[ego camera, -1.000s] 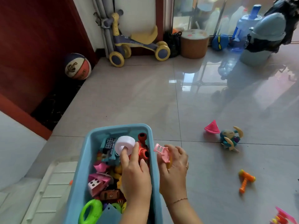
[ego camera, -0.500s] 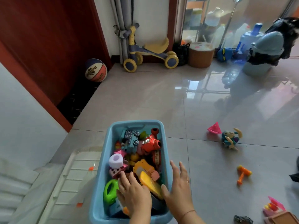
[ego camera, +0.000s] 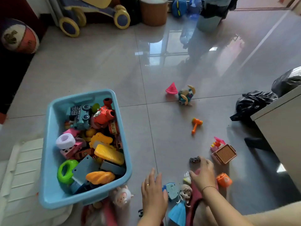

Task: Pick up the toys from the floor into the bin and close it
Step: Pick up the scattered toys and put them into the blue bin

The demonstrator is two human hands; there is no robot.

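bin: light blue plastic bin [ego camera: 48, 160], lid off, stuffed with toys
left hand [ego camera: 154, 191]: right of bin, fingers spread, empty, over the floor
doll: blue-dress doll [ego camera: 180, 207], just right of that hand
right hand [ego camera: 204, 174]: further right of bin, open, above small toys

- Daylight enters from the far window; its bright glare reflects on the glossy floor [ego camera: 171, 51].
- Wide-angle distortion bends the edges.
- Left margin dark; lower foreground slightly motion-blurred.
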